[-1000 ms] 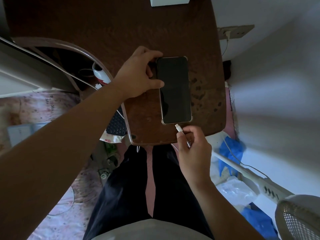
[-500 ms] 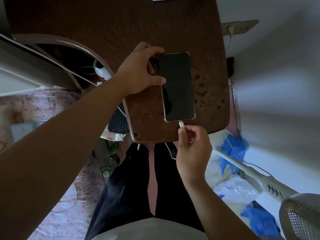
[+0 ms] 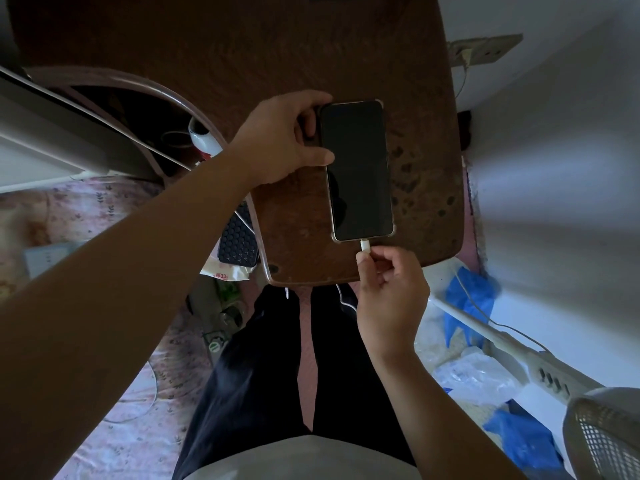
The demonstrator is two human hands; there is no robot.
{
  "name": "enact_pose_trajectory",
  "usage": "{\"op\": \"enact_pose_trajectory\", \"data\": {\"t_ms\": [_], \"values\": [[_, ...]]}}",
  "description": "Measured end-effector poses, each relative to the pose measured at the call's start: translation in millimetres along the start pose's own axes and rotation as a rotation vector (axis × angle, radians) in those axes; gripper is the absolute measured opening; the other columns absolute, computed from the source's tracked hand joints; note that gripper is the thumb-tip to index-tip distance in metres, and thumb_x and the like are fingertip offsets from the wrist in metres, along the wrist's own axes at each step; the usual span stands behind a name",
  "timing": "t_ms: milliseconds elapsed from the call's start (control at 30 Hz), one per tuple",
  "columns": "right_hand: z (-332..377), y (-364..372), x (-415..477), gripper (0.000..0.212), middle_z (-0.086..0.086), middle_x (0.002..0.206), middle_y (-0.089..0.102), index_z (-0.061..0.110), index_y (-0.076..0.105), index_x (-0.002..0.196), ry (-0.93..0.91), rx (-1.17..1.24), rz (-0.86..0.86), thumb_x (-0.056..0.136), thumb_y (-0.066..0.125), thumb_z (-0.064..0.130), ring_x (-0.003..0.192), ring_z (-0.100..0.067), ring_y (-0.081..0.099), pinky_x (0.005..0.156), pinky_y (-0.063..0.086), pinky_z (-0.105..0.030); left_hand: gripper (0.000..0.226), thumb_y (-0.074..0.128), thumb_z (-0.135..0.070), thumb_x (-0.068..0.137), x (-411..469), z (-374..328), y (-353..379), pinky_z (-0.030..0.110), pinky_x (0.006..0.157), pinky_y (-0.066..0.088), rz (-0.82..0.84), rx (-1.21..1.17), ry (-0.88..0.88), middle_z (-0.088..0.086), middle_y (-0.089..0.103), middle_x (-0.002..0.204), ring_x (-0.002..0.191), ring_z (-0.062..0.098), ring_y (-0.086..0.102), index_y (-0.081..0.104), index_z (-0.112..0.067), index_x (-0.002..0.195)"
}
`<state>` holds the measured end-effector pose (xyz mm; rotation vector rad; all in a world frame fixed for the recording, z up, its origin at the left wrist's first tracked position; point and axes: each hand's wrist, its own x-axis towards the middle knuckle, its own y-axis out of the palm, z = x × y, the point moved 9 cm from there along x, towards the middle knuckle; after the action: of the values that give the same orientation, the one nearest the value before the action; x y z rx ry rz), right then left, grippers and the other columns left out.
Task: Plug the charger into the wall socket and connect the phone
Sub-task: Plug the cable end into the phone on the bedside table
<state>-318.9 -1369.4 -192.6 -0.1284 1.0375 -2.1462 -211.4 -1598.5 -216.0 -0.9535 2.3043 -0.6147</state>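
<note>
The phone (image 3: 356, 169) lies flat, screen up and dark, on the brown wooden table (image 3: 242, 57), near the table's near right corner. Its long axis runs away from the person, and a clear case edges its rim.

The left hand (image 3: 284, 140) grips the far left part of the phone: the thumb presses on the left edge of the screen, and the fingers curl over the top left corner. The hand is closed on the phone and holds it against the table.

The right hand (image 3: 389, 296) sits just off the near edge of the table. Its thumb and forefinger are pinched together on the white cable connector (image 3: 364, 244). The connector tip meets the phone's bottom edge at the port; whether it is fully seated cannot be told from this view. A short stretch of cable (image 3: 343, 297) shows below the table edge, against the person's dark trousers.

The wall socket (image 3: 485, 50) is on the white wall to the right of the table's far end. A white plug (image 3: 465, 57) sits in it, and a thin lead hangs down from it.

On the floor at right are a white power strip (image 3: 540, 367), blue plastic bags (image 3: 467, 299) and the grille of a fan (image 3: 606, 441).
</note>
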Motion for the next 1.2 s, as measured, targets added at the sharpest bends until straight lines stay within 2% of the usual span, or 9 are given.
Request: {"op": "enact_pose_trajectory", "data": {"t_ms": [167,300,400,567,800,933,1200], "values": [[6.3,-0.8,3.1,0.009,-0.001,0.086,0.067,0.016,0.069,0.088,-0.043,-0.123,0.015,0.086,0.070,0.024,0.068,-0.018,0.062,0.054,0.050,-0.035,0.073,0.077,-0.033,0.074,0.8,-0.9,-0.5,-0.004,0.060,0.035,0.008,-0.002,0.003,-0.016,0.051,0.088,0.068,-0.002,0.051,0.045,-0.026,0.139],[9.9,0.3,5.4,0.010,-0.001,0.088,0.067,0.014,0.069,0.088,-0.060,-0.165,0.031,0.086,0.070,0.024,0.070,-0.017,0.062,0.055,0.054,-0.038,0.071,0.076,-0.032,0.075,1.1,-2.5,-0.1,0.007,0.063,0.034,0.018,0.008,0.002,-0.017,0.050,0.085,0.068,-0.003,0.050,0.045,-0.027,0.138],[9.7,1.6,6.1,0.010,-0.003,0.089,0.067,0.013,0.068,0.088,-0.055,-0.162,0.041,0.087,0.069,0.023,0.072,-0.019,0.064,0.057,0.055,-0.041,0.069,0.076,-0.030,0.075,1.5,-3.7,0.0,0.011,0.063,0.034,0.022,0.017,0.005,-0.012,0.052,0.091,0.068,-0.002,0.049,0.046,-0.027,0.137],[11.0,2.2,6.9,0.011,-0.003,0.089,0.067,0.012,0.068,0.089,-0.061,-0.171,0.043,0.087,0.069,0.023,0.072,-0.020,0.064,0.058,0.055,-0.041,0.068,0.076,-0.030,0.074,2.0,-5.7,-0.3,0.011,0.064,0.033,0.028,0.027,0.011,-0.009,0.053,0.093,0.068,-0.002,0.049,0.047,-0.026,0.136],[13.8,1.3,7.4,0.010,-0.003,0.087,0.068,0.011,0.068,0.086,-0.084,-0.179,0.034,0.085,0.071,0.021,0.069,-0.016,0.061,0.054,0.051,-0.030,0.069,0.077,-0.030,0.074,2.7,-6.7,-0.1,0.010,0.063,0.032,0.031,0.039,0.016,-0.007,0.053,0.093,0.068,-0.003,0.048,0.047,-0.026,0.135],[13.7,2.1,8.2,0.010,-0.003,0.087,0.068,0.011,0.068,0.085,-0.081,-0.180,0.038,0.085,0.072,0.020,0.068,-0.017,0.062,0.055,0.053,-0.033,0.068,0.077,-0.031,0.073,2.6,-6.8,-0.5,0.007,0.061,0.031,0.032,0.043,0.015,-0.008,0.053,0.093,0.067,-0.003,0.049,0.047,-0.027,0.134],[15.8,2.3,9.8,0.010,-0.004,0.084,0.068,0.009,0.067,0.082,-0.096,-0.179,0.039,0.084,0.073,0.017,0.067,-0.016,0.061,0.055,0.051,-0.031,0.069,0.077,-0.031,0.073,2.4,-7.7,-0.3,0.010,0.062,0.031,0.028,0.050,0.015,-0.008,0.052,0.092,0.068,-0.004,0.048,0.047,-0.027,0.135]]}}
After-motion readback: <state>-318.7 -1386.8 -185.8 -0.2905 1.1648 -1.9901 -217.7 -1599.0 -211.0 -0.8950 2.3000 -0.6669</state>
